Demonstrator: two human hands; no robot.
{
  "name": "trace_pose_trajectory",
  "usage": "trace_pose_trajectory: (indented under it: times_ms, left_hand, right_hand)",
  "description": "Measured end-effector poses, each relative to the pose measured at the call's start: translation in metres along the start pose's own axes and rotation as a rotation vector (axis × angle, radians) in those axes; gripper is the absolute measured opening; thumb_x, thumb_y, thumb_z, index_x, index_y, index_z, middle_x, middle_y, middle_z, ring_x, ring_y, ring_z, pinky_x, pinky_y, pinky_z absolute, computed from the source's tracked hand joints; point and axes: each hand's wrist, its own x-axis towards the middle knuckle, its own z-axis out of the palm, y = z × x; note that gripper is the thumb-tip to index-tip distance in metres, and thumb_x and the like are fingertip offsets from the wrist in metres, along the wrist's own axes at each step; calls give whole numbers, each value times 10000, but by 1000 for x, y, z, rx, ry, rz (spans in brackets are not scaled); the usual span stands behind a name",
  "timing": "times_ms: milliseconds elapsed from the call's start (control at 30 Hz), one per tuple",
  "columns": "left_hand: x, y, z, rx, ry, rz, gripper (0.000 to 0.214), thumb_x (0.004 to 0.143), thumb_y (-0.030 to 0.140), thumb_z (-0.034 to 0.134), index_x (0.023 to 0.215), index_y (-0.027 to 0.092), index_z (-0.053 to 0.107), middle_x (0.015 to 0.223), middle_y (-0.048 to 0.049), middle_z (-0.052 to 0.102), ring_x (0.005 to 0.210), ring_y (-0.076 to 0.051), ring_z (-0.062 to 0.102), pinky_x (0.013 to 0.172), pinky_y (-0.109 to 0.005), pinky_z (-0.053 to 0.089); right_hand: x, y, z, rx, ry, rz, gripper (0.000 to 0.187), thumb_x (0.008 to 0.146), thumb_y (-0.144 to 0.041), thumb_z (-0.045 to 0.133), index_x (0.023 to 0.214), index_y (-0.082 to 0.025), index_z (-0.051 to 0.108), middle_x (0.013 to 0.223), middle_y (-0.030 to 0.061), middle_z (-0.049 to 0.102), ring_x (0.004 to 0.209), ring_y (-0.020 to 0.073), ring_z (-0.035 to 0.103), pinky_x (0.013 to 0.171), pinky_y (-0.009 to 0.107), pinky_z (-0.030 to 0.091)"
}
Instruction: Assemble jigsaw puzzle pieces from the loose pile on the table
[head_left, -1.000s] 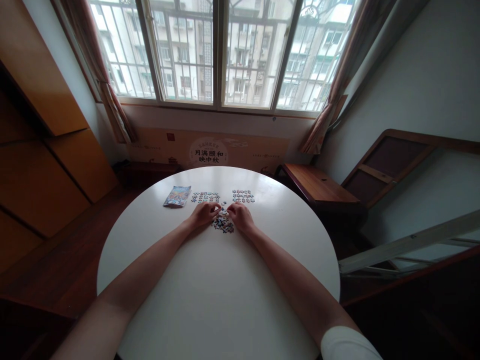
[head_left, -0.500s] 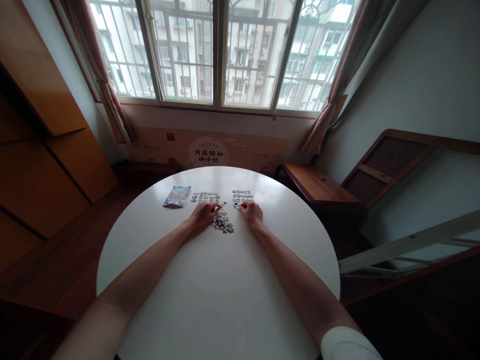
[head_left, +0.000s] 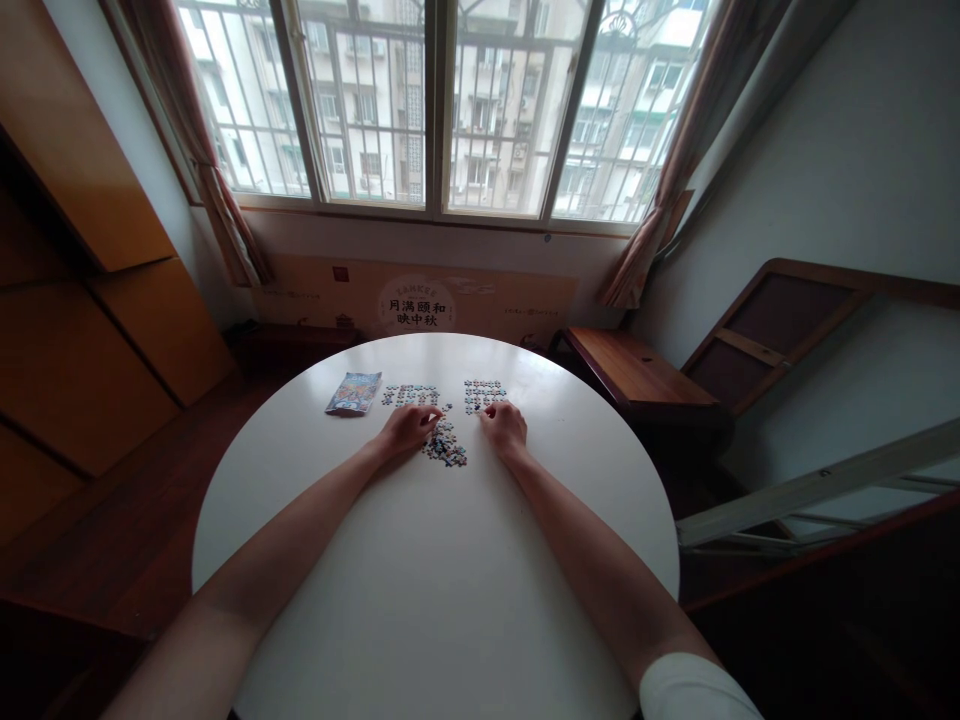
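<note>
Small jigsaw puzzle pieces lie in a loose pile [head_left: 445,447] on the white round table [head_left: 435,580]. My left hand [head_left: 407,429] rests at the pile's left edge, thumb and fingers curled into a pinch; what is between the tips, if anything, is too small to make out. Across from it, my right hand [head_left: 505,426] is closed in a pinch at a dark puzzle piece [head_left: 478,408], at the near edge of the right group of pieces [head_left: 484,386] set out in rows. Beyond my left hand sits another spread group of pieces [head_left: 411,393].
A colourful printed packet [head_left: 354,394] lies left of the pieces. Past the table's far edge are a printed banner [head_left: 480,290] under the barred window and a wooden side table [head_left: 634,365] at right. An orange-brown cabinet [head_left: 161,345] stands on the left.
My right fingertips and the dark piece at them have shifted very slightly. My left hand stays in nearly the same place beside the pile.
</note>
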Motion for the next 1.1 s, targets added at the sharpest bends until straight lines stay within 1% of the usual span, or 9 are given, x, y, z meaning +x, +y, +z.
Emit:
trace_pose_trajectory:
  times_ms: [400,667,1100]
  left_hand:
    - [0,0,0,-15,7,6,252,809,294,478,927,209,684,637,4,634,573,-107,556,592,-194,369]
    - [0,2,-2,-32,-4,-9,246,809,289,490,929,200,686,637,-1,635,576,-105,552,589,-189,376]
    - [0,0,0,-8,3,1,253,815,282,479,942,204,684,649,-2,638,583,-106,558,597,-191,377]
  right_hand:
    - [0,1,1,25,10,-47,138,775,-248,549,758,-171,663,874,69,645,791,162,582,702,240,406]
    - [1,3,2,47,8,-42,146,789,-246,562,763,-171,683,869,71,651,822,161,587,732,233,405]
    - [1,3,3,52,17,-46,153,784,-256,575,713,-170,679,867,64,654,805,153,587,713,225,401]
